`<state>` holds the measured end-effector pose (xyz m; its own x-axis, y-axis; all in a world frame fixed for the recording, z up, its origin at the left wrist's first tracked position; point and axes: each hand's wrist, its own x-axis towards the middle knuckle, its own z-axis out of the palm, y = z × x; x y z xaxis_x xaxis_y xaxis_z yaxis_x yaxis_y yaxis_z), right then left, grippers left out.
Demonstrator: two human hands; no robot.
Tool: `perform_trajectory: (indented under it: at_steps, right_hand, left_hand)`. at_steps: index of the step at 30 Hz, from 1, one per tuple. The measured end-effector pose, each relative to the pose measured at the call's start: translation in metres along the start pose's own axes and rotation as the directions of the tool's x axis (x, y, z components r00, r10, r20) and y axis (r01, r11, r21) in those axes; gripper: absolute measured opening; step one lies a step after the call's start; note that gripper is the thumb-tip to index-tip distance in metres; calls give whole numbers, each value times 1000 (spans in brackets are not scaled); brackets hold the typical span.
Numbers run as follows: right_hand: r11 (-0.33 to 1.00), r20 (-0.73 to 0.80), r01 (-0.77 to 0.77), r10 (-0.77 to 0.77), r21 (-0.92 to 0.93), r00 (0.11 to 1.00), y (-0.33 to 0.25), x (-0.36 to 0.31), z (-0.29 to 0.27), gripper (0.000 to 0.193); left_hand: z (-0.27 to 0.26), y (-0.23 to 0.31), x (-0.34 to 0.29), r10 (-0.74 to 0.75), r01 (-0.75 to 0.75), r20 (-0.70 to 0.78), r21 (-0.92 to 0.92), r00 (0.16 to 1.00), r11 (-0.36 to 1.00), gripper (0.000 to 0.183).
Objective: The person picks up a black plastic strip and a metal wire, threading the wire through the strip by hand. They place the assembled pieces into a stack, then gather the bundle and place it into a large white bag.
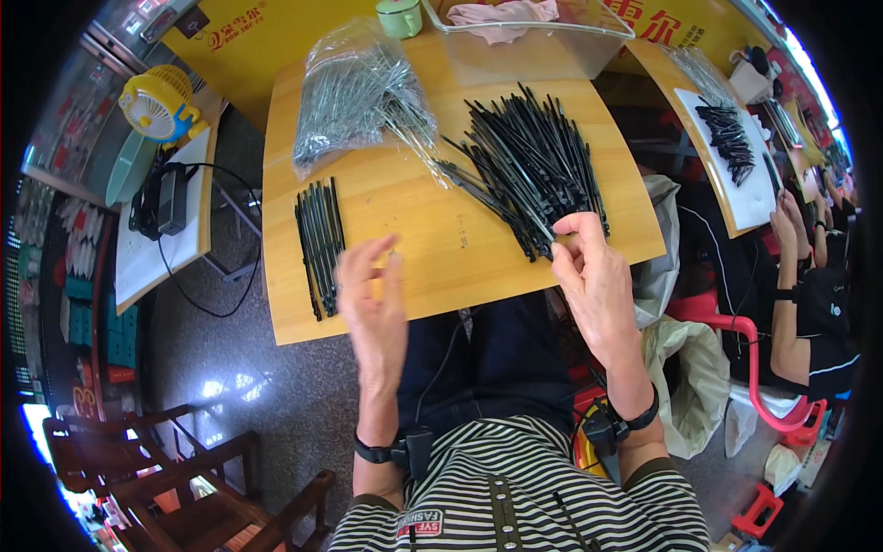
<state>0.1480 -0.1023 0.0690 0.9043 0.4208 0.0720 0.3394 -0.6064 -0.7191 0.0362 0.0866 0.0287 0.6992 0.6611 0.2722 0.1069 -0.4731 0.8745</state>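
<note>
A large, loose heap of thin black sticks (538, 156) lies fanned out on the right half of the wooden table (441, 267). At the heap's near end my right hand (593, 281) has thumb and forefinger pinched together on the end of a stick. A smaller row of black sticks (320, 248) lies side by side, roughly parallel, at the table's left. Just right of that row my left hand (372, 308) is raised over the near edge, fingers apart and somewhat blurred, with nothing visible in them.
Behind the row lies a clear plastic bag (354, 92) of thin silvery rods, some spilling out rightward. A clear bin (524, 55) and a green cup (399, 17) stand at the back. Left is a side table with a yellow fan (158, 103); right, another person's hands (789, 225) work at another table.
</note>
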Motion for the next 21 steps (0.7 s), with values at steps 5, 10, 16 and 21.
perform_trajectory:
  at_steps: [5, 10, 16, 21]
  right_hand:
    - [998, -58, 5, -9, -65, 998, 1, 0, -5, 13]
    - [995, -153, 101, -103, -24, 983, 5, 0, -7, 8]
    - [998, -135, 60, -62, -21, 989, -8, -9, -16, 9]
    - [968, -241, 231, -249, -100, 938, -10, -10, -23, 13]
  left_hand:
    - [54, 4, -12, -183, 393, 454, -428, 872, 814, 33]
    - [88, 1, -1, -113, 243, 322, -401, 940, 883, 51]
    - [110, -3, 15, -63, 183, 329, -349, 942, 919, 48]
    - [120, -4, 26, -14, 88, 307, -229, 952, 969, 46]
